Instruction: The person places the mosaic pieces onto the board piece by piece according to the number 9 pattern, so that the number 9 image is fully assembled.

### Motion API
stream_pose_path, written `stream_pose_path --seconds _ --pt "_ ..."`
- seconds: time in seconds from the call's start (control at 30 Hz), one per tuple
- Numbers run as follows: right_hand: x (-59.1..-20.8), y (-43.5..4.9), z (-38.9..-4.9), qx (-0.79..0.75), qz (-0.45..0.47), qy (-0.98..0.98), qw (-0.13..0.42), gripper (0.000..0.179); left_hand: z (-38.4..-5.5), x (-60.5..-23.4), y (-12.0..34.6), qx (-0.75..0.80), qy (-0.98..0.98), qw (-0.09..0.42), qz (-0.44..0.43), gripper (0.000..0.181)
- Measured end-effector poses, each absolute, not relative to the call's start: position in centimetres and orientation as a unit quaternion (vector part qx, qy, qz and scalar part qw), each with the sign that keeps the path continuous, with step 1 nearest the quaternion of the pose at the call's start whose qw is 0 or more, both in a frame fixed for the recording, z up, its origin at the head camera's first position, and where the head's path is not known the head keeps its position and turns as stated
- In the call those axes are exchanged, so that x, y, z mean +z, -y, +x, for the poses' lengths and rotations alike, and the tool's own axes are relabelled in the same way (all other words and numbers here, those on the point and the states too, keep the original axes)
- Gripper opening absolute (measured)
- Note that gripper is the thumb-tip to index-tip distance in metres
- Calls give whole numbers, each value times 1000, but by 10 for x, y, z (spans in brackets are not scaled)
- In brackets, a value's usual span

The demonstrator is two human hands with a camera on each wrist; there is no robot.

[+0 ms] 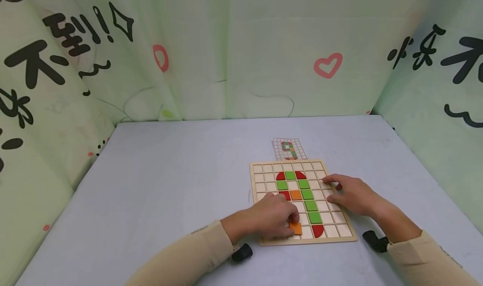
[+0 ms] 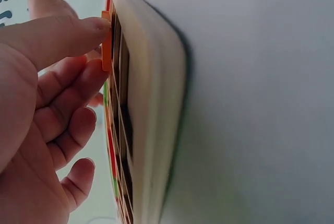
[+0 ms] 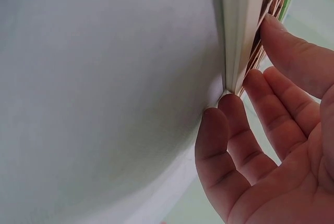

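Note:
My left hand (image 1: 269, 217) pinches an orange square tile (image 1: 297, 228) between thumb and fingers, over the near rows of a wooden grid board (image 1: 309, 241). In the left wrist view, the tile (image 2: 106, 51) stands edge-on just above the cells. My right hand (image 1: 356, 194) rests at the board's right edge, its thumb touching the grid and its fingers spread along the rim, as the right wrist view shows. Green square tiles (image 1: 310, 205), red rounded tiles (image 1: 318, 230) and another orange tile (image 1: 296, 195) lie in cells. My left hand hides some left cells.
A printed pattern card (image 1: 279, 149) with a coloured grid lies just behind the board, on the white tabletop (image 1: 170, 181). Dark devices sit at both wrists. A light green curtain (image 1: 241, 47) with printed characters and hearts encloses the back and sides.

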State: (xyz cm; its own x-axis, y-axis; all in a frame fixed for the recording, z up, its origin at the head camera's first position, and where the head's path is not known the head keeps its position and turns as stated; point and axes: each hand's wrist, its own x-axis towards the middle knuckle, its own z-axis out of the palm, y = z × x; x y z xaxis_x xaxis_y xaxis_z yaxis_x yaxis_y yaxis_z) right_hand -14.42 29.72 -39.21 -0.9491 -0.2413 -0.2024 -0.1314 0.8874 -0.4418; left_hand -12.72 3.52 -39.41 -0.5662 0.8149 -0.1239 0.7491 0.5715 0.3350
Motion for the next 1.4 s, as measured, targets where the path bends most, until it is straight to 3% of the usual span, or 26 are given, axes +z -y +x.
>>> stream_pose_path --seconds 0.5,1.4 --pt "-391 -298 -145 -217 -93 -963 131 52 -122 -393 -48 95 -875 107 463 11" --pt "-392 -297 -144 -218 -97 -963 124 52 -120 -389 -53 77 -892 105 433 11"
